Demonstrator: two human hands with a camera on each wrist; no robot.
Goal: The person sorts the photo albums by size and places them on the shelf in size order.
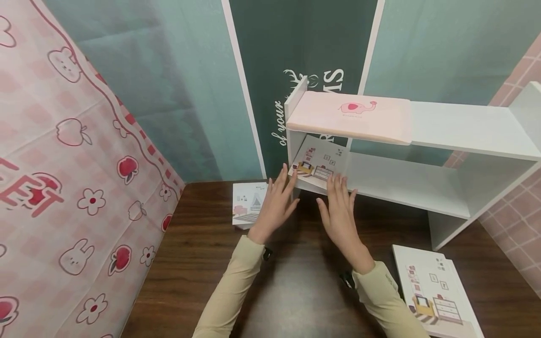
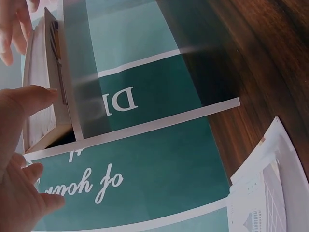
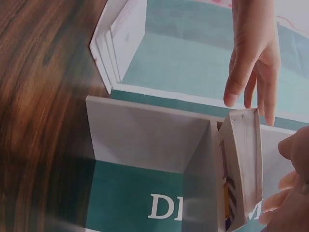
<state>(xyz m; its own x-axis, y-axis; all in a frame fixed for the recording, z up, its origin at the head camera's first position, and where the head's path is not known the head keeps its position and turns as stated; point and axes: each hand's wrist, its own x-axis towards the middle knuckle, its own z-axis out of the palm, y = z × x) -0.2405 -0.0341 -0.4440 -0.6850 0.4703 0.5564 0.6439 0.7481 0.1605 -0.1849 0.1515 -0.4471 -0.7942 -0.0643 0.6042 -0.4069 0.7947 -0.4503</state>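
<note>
A white two-tier shelf (image 1: pixel 405 180) stands at the back of the table. At the left end of its lower board lies a thick book (image 1: pixel 319 159) with a drawn room on the cover; its page edges show in both wrist views. My left hand (image 1: pixel 276 199) is by the shelf's left upright, fingers extended, at the book's left front corner. My right hand (image 1: pixel 340 218) has its straight fingertips at the book's front edge. In the left wrist view the left thumb (image 2: pixel 36 99) overlaps the page edges; whether it presses them I cannot tell. Neither hand grips anything.
A pink book with an elephant (image 1: pixel 351 115) lies on the upper board. Left of the shelf is a small book or stack with a house drawing (image 1: pixel 247 204). More books (image 1: pixel 435 291) lie at the front right. A pink patterned cloth (image 1: pixel 97 188) hangs at left.
</note>
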